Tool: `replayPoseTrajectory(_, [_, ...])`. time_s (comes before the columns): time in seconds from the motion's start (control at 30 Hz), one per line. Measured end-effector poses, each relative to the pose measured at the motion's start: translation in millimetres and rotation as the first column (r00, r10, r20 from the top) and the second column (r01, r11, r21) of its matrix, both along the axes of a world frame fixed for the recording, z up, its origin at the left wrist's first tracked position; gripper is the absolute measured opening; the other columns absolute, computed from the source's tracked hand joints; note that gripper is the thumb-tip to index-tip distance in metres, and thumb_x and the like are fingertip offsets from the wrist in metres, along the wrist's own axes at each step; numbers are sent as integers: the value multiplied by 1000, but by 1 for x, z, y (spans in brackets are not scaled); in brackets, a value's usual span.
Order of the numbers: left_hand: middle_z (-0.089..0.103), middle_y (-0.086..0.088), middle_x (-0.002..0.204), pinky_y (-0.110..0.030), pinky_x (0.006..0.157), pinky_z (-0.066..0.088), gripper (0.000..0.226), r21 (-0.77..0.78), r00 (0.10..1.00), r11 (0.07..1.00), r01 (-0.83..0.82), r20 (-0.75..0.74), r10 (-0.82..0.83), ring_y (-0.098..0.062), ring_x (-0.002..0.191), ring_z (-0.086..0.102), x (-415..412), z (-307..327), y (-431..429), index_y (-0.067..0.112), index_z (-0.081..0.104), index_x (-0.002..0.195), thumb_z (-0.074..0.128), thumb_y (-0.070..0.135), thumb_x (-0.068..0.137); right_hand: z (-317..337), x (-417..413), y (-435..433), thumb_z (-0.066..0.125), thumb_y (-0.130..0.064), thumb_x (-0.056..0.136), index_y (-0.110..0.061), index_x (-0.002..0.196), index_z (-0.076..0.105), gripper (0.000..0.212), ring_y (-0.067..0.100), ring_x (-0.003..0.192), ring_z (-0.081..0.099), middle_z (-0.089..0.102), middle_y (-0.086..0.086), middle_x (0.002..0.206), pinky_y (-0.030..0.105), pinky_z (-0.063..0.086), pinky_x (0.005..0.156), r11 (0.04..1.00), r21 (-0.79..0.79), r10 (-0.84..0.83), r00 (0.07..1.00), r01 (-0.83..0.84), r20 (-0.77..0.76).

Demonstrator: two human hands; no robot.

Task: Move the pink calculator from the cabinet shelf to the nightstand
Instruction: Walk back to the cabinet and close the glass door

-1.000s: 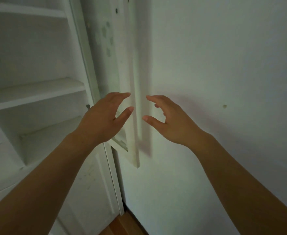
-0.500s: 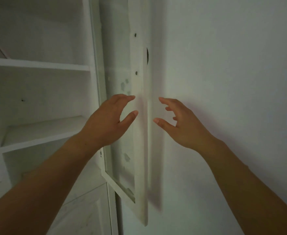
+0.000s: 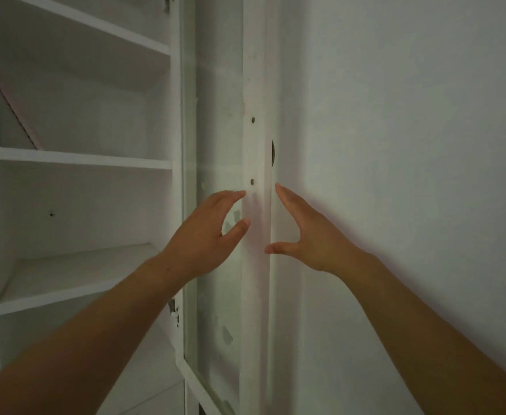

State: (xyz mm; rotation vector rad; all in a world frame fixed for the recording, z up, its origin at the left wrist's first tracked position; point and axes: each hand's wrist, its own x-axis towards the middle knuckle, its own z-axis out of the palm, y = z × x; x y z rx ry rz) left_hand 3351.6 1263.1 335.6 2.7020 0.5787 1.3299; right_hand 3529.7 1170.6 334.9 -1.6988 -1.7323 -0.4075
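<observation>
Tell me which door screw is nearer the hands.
The lower screw, just above the left hand; the upper screw sits much higher on the door.

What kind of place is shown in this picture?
Probably a room in a home, though I cannot be sure. White cabinet shelves fill the left side. The cabinet's glass-paned door stands swung open toward a plain painted wall on the right.

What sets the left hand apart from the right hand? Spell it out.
The left hand has curved fingers; the right hand has straighter fingers, pointing up. The left hand is on the cabinet side of the open door; the right hand is on the wall side. Both hold nothing.
</observation>
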Motion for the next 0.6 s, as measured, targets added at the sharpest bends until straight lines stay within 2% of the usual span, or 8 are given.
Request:
replayPoseTrajectory(0.1, [32, 5, 147, -37, 110, 28, 54, -24, 1000, 1000, -1, 14, 2, -13, 132, 32, 5, 0, 3, 28, 29, 140, 42, 44, 90, -2, 7, 10, 72, -48, 71, -35, 145, 1, 103, 0, 137, 10, 4, -19, 154, 19, 13, 107, 1000, -10, 26, 999, -26, 37])
replayPoseTrajectory(0.23, [30, 8, 148, -32, 110, 27, 55, -13, 1000, 1000, 5, 26, -5, -10, 132, 31, 6, -3, 12, 31, 27, 140, 39, 47, 89, -5, 13, 19, 73, -47, 71, -40, 143, 4, 100, -9, 134, 9, 4, -27, 150, 23, 16, 112, 995, -2, 99, 995, -99, 34])
replayPoseTrajectory(0.43, [27, 24, 134, -12, 97, 19, 54, -11, 992, 998, 56, 110, -54, 10, 120, 23, -2, -4, 18, 43, 20, 136, 36, 53, 85, -8, 2, 25, 72, -50, 69, -49, 140, 4, 98, -12, 134, 11, 7, -33, 149, 26, 22, 112, 978, 26, 206, 978, -206, -9])
replayPoseTrajectory(0.5, [26, 27, 134, -17, 100, 24, 54, -6, 988, 997, 78, 134, -76, 10, 120, 26, -9, 0, 20, 49, 16, 133, 36, 55, 84, -10, -8, 28, 71, -51, 70, -51, 140, 4, 97, -12, 133, 12, 7, -35, 148, 29, 26, 112, 971, 24, 240, 970, -240, -41])
replayPoseTrajectory(0.6, [26, 18, 145, -33, 108, 31, 62, -8, 988, 998, 58, 146, -57, -2, 130, 29, -19, 8, 22, 43, 17, 139, 37, 57, 82, -14, -30, 33, 68, -54, 71, -54, 138, 4, 93, -12, 132, 15, 8, -37, 146, 29, 28, 111, 954, 33, 301, 950, -299, -77])
